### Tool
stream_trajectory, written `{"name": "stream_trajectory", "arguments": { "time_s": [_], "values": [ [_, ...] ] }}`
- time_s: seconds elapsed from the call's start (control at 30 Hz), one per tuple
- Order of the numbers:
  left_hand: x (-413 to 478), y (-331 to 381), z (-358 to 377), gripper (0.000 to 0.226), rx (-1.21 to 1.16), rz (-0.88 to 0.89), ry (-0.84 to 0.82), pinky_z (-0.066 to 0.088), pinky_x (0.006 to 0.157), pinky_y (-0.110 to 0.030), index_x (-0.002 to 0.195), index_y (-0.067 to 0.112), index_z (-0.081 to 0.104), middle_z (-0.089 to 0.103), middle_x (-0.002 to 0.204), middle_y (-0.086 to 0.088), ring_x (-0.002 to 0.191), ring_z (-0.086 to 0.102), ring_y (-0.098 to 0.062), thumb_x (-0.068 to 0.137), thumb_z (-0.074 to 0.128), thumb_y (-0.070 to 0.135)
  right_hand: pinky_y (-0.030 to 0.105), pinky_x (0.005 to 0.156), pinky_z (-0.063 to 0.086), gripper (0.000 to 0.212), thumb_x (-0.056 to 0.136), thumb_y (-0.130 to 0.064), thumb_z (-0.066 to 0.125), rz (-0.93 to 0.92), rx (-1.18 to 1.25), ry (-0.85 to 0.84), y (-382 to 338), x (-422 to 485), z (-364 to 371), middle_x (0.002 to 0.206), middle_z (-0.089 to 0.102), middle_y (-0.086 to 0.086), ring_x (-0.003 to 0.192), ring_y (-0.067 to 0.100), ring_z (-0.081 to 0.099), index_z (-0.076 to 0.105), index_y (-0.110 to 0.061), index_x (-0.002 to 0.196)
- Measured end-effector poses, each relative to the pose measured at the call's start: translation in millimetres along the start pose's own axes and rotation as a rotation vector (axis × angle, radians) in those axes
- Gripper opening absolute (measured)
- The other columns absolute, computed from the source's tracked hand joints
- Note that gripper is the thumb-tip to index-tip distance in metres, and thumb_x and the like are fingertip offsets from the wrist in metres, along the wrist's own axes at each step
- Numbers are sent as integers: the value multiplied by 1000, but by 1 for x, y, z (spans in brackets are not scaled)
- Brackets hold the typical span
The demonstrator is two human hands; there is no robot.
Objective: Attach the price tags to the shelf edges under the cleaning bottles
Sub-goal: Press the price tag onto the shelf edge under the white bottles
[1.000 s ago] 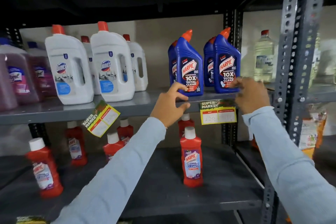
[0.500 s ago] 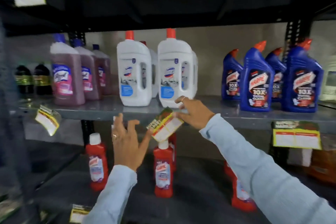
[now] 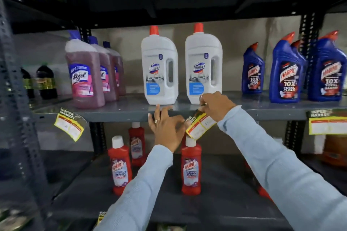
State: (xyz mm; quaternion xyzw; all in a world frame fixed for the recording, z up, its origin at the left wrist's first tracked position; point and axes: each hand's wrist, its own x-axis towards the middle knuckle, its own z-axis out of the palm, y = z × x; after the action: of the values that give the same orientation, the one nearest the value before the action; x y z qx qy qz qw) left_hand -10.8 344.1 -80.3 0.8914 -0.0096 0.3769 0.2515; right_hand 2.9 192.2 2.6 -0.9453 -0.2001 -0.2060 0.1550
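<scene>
While tag hangs skewed, I read price tag (image 3: 200, 127) under Domex bottles (image 3: 203, 69), long axis tilted up-right against shelf edge (image 3: 122, 114). Right hand (image 3: 216, 106) pinches its top; left hand (image 3: 167, 129), fingers spread, touches left end, equally near.

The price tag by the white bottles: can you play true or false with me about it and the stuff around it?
1. The price tag under the white Domex bottles hangs tilted. True.
2. Only the left hand is on that tag. False: the right hand pinches its top, and the left touches its side.
3. The blue Harpic bottles stand right of the white ones. True.
4. The red bottles share the white bottles' shelf. False: they stand one shelf lower.
5. The Lizol bottles have no tag below. False: a tilted tag hangs there.
</scene>
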Motion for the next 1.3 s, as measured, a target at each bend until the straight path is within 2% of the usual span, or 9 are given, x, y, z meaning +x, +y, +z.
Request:
{"name": "stream_trajectory", "arguments": {
  "time_s": [0.2, 0.33, 0.53, 0.63, 0.73, 0.87, 1.13, 1.2, 1.3],
  "values": [
    [1, 2, -9, 12, -106, -8, 9, -13, 116, -53, 78, 27, 69, 44, 139, 4, 147, 8, -20, 86, 61, 33, 26, 77, 41, 12, 80, -12, 68, 10, 236, 65, 13, -16, -2, 99, 71, 13, 92, 24, 63, 73, -4, 87],
    [-15, -10, -4, 10, 61, 180, 32, -24, 113, -48, 75, 29, 72, 35, 151, 2, 148, 9, -24, 82, 66, 31, 20, 90, 38, 10, 76, -14, 73, -35, 189, 102, 27, -37, 22, 126, 59, 1, 108, 15, 56, 77, -9, 84],
    [-18, -20, 4, 14, 312, 293, -4, -12, 118, -48, 81, 25, 74, 23, 158, -5, 148, 5, -32, 83, 64, 36, 44, 115, 32, 11, 77, -26, 72, -94, -186, 268, 27, -41, 66, 143, 45, 1, 137, 26, 35, 77, -17, 79],
    [-10, -16, -8, 15, 360, 299, -18, 15, 115, -50, 84, 24, 74, 43, 147, -6, 140, 32, -29, 83, 64, 36, 42, 112, 37, 16, 81, -26, 68, -78, -80, 284, 27, -39, 59, 136, 52, 2, 130, 25, 42, 77, -13, 84],
    [15, 0, -30, 19, 335, 242, -70, 22, 106, -46, 85, 26, 70, 55, 119, 0, 116, 49, -22, 87, 56, 39, 34, 99, 45, 18, 82, -24, 67, -7, 229, 261, 26, -31, 40, 120, 63, 4, 112, 20, 53, 76, -8, 83],
    [43, 22, -44, 25, 344, 126, -198, 25, 99, -45, 68, 25, 61, 54, 92, 1, 95, 52, -22, 86, 56, 42, 32, 83, 50, 21, 81, -24, 70, 103, 380, 184, 24, -15, 25, 98, 70, 9, 86, 20, 63, 73, -2, 78],
    [42, 17, -29, 27, 395, 116, -60, 28, 99, -42, 65, 23, 64, 59, 93, 0, 93, 55, -20, 81, 59, 44, 28, 64, 51, 25, 72, -33, 77, 238, 345, 189, 24, -6, 21, 71, 71, 2, 63, 16, 62, 72, -10, 65],
    [45, 13, -30, 40, 323, 83, -54, 36, 89, -38, 51, 21, 51, 59, 86, -1, 85, 55, -20, 76, 65, 48, 26, 57, 48, 35, 66, -38, 81, 286, 334, 208, 26, -5, 15, 57, 62, -1, 52, 12, 54, 60, -16, 49],
    [50, 7, -35, 49, 110, -4, -79, 44, 63, -29, 48, 17, 42, 59, 74, -4, 69, 57, -22, 67, 77, 46, 26, 59, 48, 33, 59, -39, 85, 316, 331, 253, 28, -3, 7, 62, 61, -1, 58, 14, 57, 60, -16, 57]
  ]
}}
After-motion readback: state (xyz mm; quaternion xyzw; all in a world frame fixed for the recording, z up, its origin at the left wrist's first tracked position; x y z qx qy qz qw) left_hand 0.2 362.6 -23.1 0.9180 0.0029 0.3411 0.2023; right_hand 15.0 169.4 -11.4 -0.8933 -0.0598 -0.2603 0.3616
